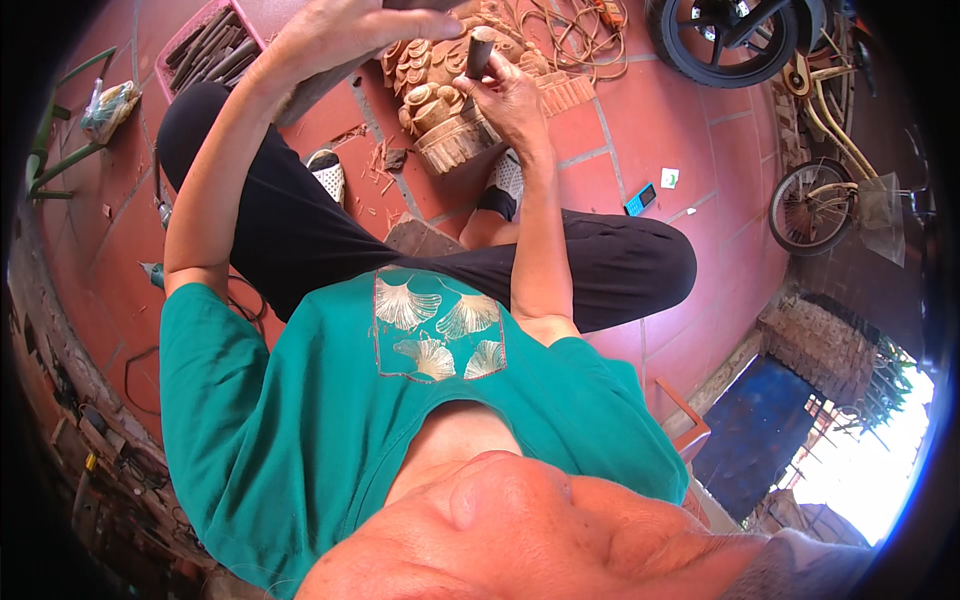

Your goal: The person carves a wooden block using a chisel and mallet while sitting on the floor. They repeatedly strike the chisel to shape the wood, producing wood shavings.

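Observation:
My left hand (335, 35) is raised at the top, its thumb stretched to the right and most fingers hidden. A brown wooden mallet (325, 88), partly covered by the hand and wrist, seems to be in its grip. My right hand (510, 100) is closed round a chisel (480, 55) with a dark round handle, held upright; its blade is hidden. Beneath both hands lies a carved wooden piece (440, 100) with curling, scaled relief, between my feet. Its near end is close below the right hand.
A pink basket (262, 35) of carving tools stands at the upper left. An orange cord (575, 45) lies coiled beyond the carving. Wood chips (378, 165) litter the red tiles. A blue phone (640, 200) rests right of my knee. A motorbike wheel (720, 45) and a bicycle (815, 205) are at right.

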{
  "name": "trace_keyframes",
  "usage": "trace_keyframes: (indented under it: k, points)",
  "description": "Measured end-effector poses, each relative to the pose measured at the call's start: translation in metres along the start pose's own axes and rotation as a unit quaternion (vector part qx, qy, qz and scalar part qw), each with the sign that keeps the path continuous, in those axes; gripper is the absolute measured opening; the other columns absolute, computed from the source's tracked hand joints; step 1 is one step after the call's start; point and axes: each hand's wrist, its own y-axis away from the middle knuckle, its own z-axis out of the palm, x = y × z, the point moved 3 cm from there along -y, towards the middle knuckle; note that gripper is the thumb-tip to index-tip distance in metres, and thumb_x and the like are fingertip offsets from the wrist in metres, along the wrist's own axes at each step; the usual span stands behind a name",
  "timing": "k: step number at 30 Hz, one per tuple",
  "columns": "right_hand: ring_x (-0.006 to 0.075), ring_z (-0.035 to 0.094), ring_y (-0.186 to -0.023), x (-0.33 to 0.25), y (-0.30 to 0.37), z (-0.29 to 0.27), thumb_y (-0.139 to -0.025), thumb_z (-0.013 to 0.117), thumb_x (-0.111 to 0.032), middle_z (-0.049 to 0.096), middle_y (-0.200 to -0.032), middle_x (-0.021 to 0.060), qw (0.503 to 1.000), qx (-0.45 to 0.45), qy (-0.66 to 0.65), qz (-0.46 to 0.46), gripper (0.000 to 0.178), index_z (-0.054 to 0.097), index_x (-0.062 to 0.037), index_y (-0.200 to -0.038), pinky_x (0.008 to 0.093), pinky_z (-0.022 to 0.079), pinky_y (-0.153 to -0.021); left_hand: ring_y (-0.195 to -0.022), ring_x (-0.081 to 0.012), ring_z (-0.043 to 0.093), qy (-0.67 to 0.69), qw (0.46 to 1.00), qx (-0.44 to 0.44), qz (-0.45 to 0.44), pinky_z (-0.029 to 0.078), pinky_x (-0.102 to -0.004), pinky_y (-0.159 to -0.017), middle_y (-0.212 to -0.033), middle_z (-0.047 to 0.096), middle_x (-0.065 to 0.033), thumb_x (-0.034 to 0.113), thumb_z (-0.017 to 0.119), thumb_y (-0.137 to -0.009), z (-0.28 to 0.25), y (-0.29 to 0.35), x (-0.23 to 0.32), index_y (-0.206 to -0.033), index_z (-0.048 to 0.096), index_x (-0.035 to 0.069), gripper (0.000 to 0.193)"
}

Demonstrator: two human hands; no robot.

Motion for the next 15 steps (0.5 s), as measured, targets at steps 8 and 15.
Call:
trace_keyframes:
  k: [8,15]
  points:
    - [0.0262,0.075,-0.073,-0.003,-0.002,0.002,-0.084,0.083,-0.023,0.074,-0.079,0.0129,0.999,0.010,0.023,-0.032,0.028,0.068,-0.0070,-0.101,0.0397,0.056,-0.065,-0.100,-0.0357,0.069,-0.100,0.979,-0.157,-0.084,0.052,-0.0431,-0.088,-0.106,0.069,-0.0271,0.038,0.080,-0.083,0.023,0.009,-0.023,-0.143,0.051,-0.001,0.077]
    - [0.0266,0.075,-0.073,-0.004,-0.001,0.001,-0.085,0.082,-0.023,0.075,-0.082,0.0129,1.000,0.002,0.007,-0.001,0.028,0.068,-0.0066,-0.103,0.0398,0.056,-0.064,-0.109,-0.0326,0.067,0.041,0.995,-0.091,-0.030,0.050,-0.0419,-0.095,-0.117,0.068,-0.0270,0.042,0.080,-0.081,0.004,0.004,0.000,-0.137,0.052,-0.008,0.080]
